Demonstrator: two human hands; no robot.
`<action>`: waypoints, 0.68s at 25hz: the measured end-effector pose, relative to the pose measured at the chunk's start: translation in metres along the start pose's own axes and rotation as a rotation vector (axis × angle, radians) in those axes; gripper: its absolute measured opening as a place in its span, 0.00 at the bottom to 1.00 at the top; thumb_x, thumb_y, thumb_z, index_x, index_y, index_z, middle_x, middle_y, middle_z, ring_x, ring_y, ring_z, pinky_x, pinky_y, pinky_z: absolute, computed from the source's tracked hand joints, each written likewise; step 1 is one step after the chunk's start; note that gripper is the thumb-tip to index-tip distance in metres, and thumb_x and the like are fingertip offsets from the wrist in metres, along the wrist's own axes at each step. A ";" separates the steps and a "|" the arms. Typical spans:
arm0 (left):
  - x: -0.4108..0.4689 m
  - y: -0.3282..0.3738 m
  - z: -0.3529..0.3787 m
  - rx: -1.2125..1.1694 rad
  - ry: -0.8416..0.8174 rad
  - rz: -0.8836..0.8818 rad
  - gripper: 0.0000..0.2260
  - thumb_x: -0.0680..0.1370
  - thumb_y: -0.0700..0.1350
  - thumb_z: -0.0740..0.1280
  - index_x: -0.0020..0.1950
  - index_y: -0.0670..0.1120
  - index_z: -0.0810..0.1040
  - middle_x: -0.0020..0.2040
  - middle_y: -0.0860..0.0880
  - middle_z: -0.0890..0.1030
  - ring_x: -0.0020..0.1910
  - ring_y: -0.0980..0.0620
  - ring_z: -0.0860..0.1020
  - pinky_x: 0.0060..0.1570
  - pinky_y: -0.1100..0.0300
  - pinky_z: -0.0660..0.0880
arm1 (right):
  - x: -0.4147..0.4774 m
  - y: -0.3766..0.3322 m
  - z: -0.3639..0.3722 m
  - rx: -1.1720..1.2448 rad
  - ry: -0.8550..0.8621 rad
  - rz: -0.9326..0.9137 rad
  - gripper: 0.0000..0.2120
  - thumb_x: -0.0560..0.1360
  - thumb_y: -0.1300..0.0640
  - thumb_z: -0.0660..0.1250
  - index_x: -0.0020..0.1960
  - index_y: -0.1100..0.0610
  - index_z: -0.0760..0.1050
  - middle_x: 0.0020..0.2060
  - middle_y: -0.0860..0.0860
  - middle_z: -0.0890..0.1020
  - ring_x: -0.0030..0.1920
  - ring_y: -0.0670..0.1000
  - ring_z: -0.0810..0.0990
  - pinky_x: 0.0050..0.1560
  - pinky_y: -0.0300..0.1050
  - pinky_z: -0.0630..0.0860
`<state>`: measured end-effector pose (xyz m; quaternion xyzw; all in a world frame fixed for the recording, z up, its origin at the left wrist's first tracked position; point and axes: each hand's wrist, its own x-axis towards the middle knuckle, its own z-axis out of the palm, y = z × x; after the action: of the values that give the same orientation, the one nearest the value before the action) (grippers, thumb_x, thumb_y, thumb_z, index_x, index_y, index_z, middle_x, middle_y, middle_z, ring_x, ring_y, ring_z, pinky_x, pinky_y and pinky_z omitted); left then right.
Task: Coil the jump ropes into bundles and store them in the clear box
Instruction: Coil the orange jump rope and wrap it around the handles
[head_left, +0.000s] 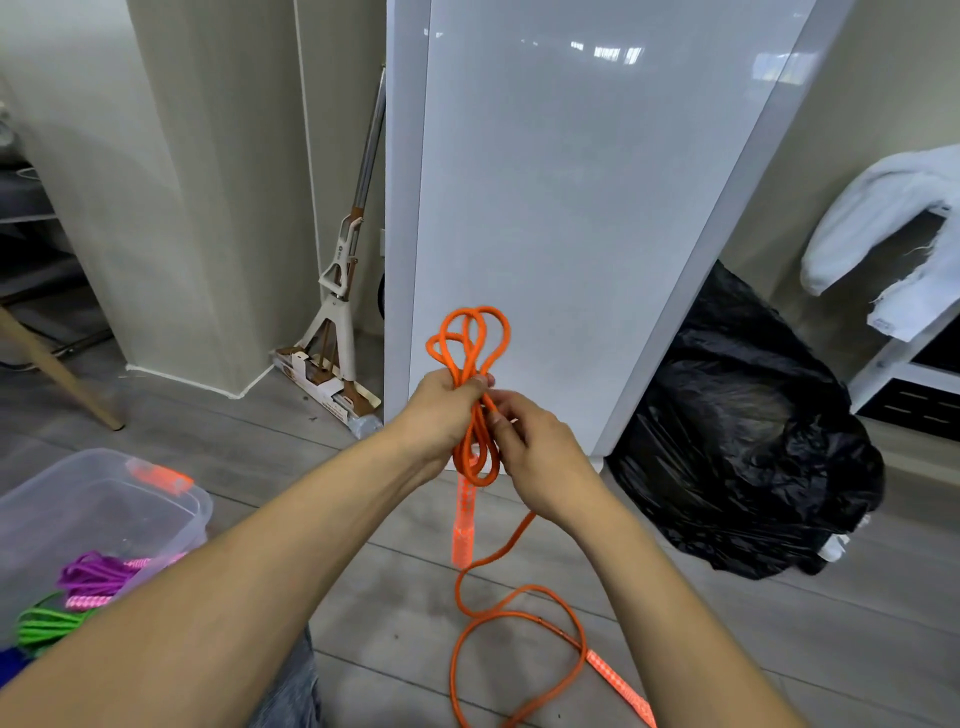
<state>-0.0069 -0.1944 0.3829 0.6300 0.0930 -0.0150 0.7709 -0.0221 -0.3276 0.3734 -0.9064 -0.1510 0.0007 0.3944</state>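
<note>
My left hand (447, 410) grips a bundle of loops of the orange jump rope (475, 338), with loops sticking out above and below the fist. My right hand (540, 462) pinches the same rope just below the bundle. One translucent orange handle (464, 519) hangs down under my hands. The loose rest of the rope trails over the floor to the second handle (621, 688) at the bottom edge. The clear box (104, 499) stands at the lower left, holding a purple rope bundle (96, 571) and a green rope bundle (47, 623).
A white glossy cabinet (571, 208) stands straight ahead. A full black rubbish bag (743, 441) lies on the right under a white shelf with a cloth (883, 223). A mop (337, 291) leans in the corner. A wooden chair leg (57, 369) is at the left.
</note>
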 end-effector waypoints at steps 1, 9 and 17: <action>0.003 0.004 -0.002 -0.134 0.030 -0.012 0.07 0.84 0.40 0.59 0.49 0.41 0.75 0.41 0.42 0.81 0.39 0.45 0.83 0.41 0.52 0.80 | 0.001 0.001 -0.001 0.031 -0.029 0.013 0.12 0.84 0.48 0.56 0.49 0.50 0.76 0.34 0.47 0.80 0.33 0.46 0.77 0.38 0.47 0.75; 0.029 0.010 -0.035 -0.302 0.242 -0.010 0.07 0.83 0.39 0.55 0.46 0.45 0.68 0.33 0.48 0.68 0.23 0.54 0.63 0.22 0.65 0.65 | -0.008 0.005 -0.015 0.092 -0.480 0.117 0.15 0.84 0.51 0.57 0.48 0.57 0.78 0.27 0.48 0.76 0.26 0.49 0.73 0.31 0.42 0.71; 0.029 0.009 -0.050 0.366 0.214 0.206 0.04 0.83 0.45 0.55 0.53 0.47 0.68 0.43 0.44 0.78 0.28 0.50 0.69 0.29 0.56 0.71 | -0.006 0.031 -0.065 -0.215 -0.075 0.206 0.11 0.82 0.52 0.61 0.45 0.52 0.78 0.32 0.50 0.80 0.33 0.50 0.77 0.33 0.42 0.71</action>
<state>0.0162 -0.1411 0.3778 0.7633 0.1051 0.1141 0.6272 -0.0119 -0.3953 0.3953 -0.9535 -0.0711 0.0586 0.2871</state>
